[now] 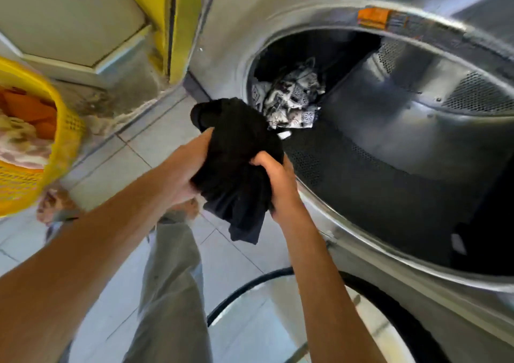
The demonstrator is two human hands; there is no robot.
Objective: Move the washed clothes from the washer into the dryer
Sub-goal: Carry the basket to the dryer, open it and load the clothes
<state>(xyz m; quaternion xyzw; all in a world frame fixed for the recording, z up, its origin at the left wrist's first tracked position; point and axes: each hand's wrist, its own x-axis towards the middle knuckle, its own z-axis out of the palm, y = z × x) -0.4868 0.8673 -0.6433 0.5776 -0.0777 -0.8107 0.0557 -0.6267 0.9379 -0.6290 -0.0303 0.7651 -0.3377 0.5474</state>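
Note:
Both my hands grip a bunched black garment [236, 154] in front of the round opening of a steel machine [347, 229] on the right. My left hand [189, 171] holds its left side and my right hand [275, 179] clutches its right side, a loose end hanging below. Inside the perforated drum [417, 129] lies a crumpled black-and-white patterned cloth [292, 98] at the far side, with dark fabric along the drum's bottom.
A yellow plastic laundry basket [41, 168] with orange and pale clothes stands at the left. The machine's open glass door [319, 321] swings out at the bottom. Tiled floor [222, 265] and my grey trouser leg lie below. A yellow post stands behind.

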